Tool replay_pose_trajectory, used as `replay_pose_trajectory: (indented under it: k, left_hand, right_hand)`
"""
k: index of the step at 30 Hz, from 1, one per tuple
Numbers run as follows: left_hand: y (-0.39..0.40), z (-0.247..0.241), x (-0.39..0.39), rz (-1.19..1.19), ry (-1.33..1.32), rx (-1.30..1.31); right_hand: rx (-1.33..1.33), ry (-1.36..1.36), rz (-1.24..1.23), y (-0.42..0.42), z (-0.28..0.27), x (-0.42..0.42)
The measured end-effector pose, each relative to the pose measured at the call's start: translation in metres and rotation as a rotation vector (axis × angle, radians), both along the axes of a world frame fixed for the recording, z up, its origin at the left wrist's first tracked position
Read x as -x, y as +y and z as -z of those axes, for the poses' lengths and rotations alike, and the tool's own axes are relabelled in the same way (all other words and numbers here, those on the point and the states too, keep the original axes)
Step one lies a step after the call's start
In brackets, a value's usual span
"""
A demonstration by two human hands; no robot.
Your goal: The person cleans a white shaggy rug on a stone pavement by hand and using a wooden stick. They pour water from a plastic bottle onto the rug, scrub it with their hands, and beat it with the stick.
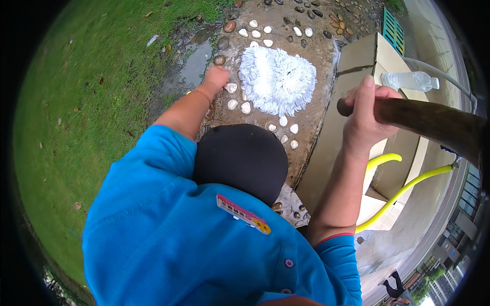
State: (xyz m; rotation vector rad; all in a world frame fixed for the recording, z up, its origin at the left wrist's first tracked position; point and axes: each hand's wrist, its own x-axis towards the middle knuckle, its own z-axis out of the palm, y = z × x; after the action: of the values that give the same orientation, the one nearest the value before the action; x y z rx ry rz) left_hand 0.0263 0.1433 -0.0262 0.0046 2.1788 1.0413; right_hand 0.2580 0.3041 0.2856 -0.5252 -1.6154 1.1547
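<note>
My left hand (217, 79) reaches down to the ground at the edge of the pebble-set concrete path. Its fingertips point downward and are partly hidden, beside a white pebble (231, 88); whether they grip anything cannot be told. A white shaggy textile pad (278, 81), with long strands, lies flat on the path just right of that hand. My right hand (369, 114) is wrapped around a thick brown pole (428, 118), near its rounded end. The pole looks wooden and runs off toward the right edge of the view.
A tiled ledge (354, 72) borders the path, with a clear plastic bottle (409, 81) lying on its side there. A yellow hose (405, 191) curves across the tiles. Muddy water (197, 63) and grass (95, 114) lie leftward. Behind, at lower right, is another person (396, 288).
</note>
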Motion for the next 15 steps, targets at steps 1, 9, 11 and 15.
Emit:
replay_pose_trajectory:
  k: [1,9,11,15]
  left_hand:
    - [-0.007,0.005,0.006,-0.046,0.053,0.044]
    - [-0.015,0.001,0.011,-0.348,0.313,0.077]
    - [-0.019,-0.002,0.01,-0.389,0.312,0.077]
    - [0.006,0.012,-0.001,-0.345,0.363,-0.006]
  right_hand:
    - [0.065,-0.036,-0.035,-0.015,0.036,-0.006]
    - [0.563,-1.258,-0.256,-0.167,0.339,-0.197]
    - [0.621,-1.084,-0.285,-0.13,0.292,-0.178]
    - [0.467,-1.022,-0.127,-0.059,0.149,-0.098]
